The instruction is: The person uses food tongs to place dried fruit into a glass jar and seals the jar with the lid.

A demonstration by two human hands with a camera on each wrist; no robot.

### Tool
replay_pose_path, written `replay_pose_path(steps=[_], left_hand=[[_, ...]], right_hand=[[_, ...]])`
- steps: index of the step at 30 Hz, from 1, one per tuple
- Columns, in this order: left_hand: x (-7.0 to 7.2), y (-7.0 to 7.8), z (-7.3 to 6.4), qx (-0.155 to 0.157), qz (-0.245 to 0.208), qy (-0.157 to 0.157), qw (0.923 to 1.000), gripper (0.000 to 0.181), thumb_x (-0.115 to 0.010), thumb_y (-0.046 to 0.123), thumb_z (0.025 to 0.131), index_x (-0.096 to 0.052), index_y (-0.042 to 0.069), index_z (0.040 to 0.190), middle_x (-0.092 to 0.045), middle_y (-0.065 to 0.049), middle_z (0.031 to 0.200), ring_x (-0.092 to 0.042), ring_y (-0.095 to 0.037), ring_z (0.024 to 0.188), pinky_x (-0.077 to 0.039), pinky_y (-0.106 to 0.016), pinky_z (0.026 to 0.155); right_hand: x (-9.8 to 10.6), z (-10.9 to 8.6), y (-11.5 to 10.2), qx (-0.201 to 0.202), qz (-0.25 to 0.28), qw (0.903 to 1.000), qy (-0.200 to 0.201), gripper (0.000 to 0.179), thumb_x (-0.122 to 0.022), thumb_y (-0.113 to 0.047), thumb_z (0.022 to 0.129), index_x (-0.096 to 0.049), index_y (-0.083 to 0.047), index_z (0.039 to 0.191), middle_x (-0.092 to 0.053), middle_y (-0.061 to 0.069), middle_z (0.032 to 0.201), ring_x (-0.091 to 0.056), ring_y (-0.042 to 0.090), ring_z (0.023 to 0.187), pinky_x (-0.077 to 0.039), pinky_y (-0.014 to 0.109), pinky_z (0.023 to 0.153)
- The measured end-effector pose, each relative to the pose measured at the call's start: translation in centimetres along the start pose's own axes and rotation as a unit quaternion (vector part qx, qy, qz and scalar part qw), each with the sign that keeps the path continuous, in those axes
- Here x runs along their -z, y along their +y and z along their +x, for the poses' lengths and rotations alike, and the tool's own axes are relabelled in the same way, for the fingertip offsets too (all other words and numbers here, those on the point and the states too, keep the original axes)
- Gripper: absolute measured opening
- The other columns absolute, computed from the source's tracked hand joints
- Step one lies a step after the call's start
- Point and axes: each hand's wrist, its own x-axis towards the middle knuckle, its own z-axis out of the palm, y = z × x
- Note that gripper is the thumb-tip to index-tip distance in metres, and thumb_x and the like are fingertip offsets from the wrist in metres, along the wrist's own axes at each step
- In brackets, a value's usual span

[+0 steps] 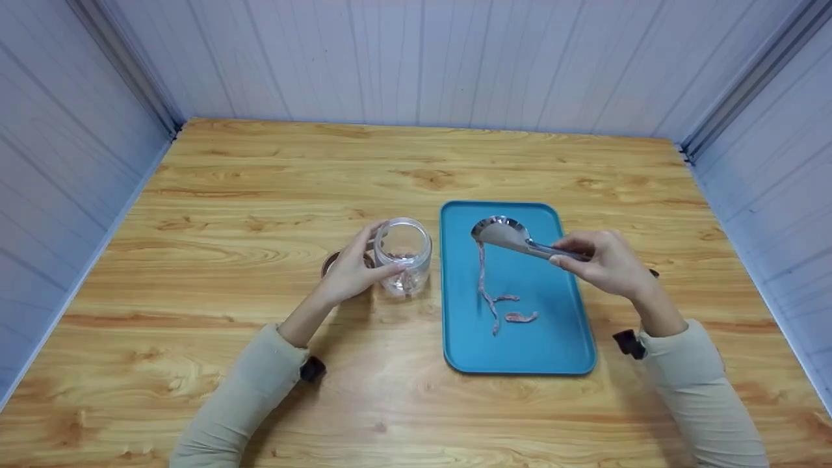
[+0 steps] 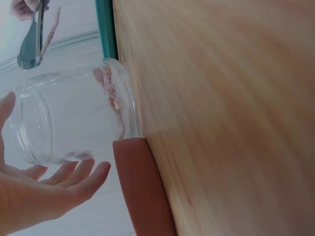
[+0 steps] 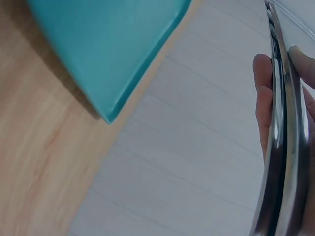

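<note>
My left hand (image 1: pixel 354 273) holds a clear jar (image 1: pixel 416 276) that stands upright, its mouth uncovered. Thumb and fingers lie around its upper part, and pinkish strips of meat (image 2: pixel 112 93) lie at its bottom. Over the blue tray (image 1: pixel 546 344), my right hand (image 1: pixel 611 263) grips shiny metal tongs (image 1: pixel 504 234) by the handle, pressed together. From the tongs' broad tip hangs a long, thin meat strip (image 1: pixel 481 273). Its lower end overlaps the tray in the head view, beside a shorter meat piece (image 1: pixel 521 317) and a small thin one (image 1: pixel 507 298).
A reddish-brown round lid (image 2: pixel 142 187) lies on the table left of the jar, partly behind my left hand. The wooden table (image 1: pixel 260 175) meets pale panelled walls (image 1: pixel 416 65) at its back and sides. The tray sits just right of the jar.
</note>
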Motion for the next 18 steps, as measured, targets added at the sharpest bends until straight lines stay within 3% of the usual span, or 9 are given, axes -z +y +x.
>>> replay_pose_path(steps=[10, 18], left_hand=[[0.0, -0.1, 0.1, -0.005, -0.003, 0.002, 1.0000, 0.072, -0.071, 0.011, 0.074, -0.031, -0.004, 0.132, -0.042, -0.022, 0.125, -0.042, -0.032, 0.111, -0.035, -0.041, 0.090], [0.0, -0.1, 0.0, -0.002, -0.008, 0.000, 1.0000, 0.071, -0.071, 0.011, 0.075, -0.031, -0.004, 0.132, -0.042, -0.022, 0.125, -0.043, -0.033, 0.109, -0.039, -0.040, 0.086]], right_hand=[[0.9, 2.0, -1.6, 0.028, -0.008, 0.9994, 0.016, 0.011, -0.064, -0.008, 0.080, -0.068, -0.003, 0.089, -0.060, -0.004, 0.069, -0.047, 0.009, 0.048, -0.037, 0.020, 0.042], [0.8, 3.6, -2.9, 0.061, -0.016, 0.9977, 0.026, 0.012, -0.065, -0.004, 0.079, -0.068, -0.002, 0.091, -0.062, -0.001, 0.071, -0.048, 0.007, 0.050, -0.038, 0.019, 0.045]])
